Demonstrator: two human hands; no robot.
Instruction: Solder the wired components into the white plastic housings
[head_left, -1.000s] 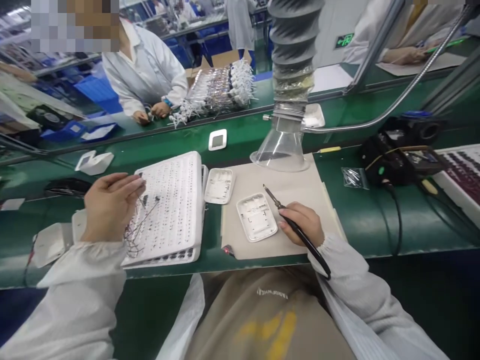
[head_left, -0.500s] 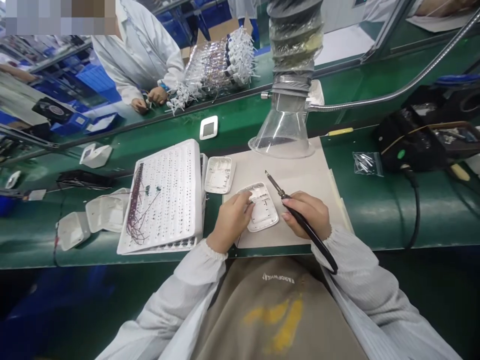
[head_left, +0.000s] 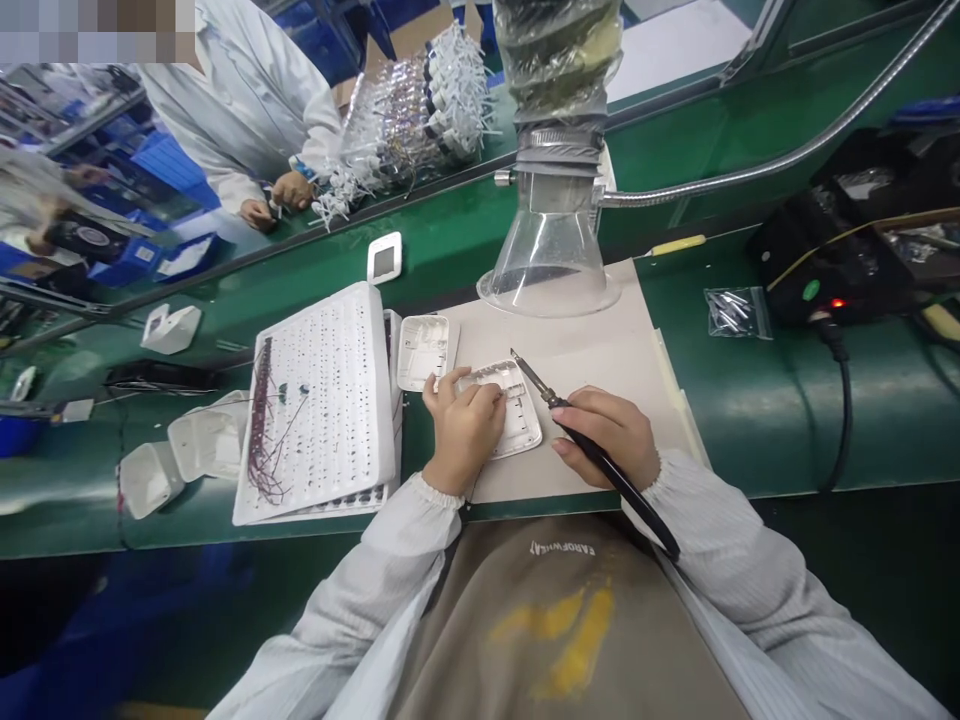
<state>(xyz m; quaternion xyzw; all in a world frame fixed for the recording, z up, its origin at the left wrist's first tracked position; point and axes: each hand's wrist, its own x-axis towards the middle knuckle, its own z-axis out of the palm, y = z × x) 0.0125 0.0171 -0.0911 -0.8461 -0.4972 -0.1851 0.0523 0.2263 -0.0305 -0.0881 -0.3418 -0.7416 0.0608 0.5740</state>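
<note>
gone from the perforated white tray, where it was a second ago, the left hand is now at the near white casing on the beige work mat. its fingers are bent over the casing's left part, thumb and forefinger close together; i cannot tell whether they pinch something small, as the hand itself covers the spot. the right hand is wrapped around the black handle of a soldering iron, whose metal tip points far and left, near the far edge of that casing. a second white casing lies open side up, just beyond the left hand and to the right of the tray. dark red wires lie along the tray's left side. a clear fume hood hangs over the far part of the mat. to the right, on the green bench, are a small bag of metal pieces and a yellow-handled tool. far left, a co-worker in a white coat stands beside bundled cables.
</note>
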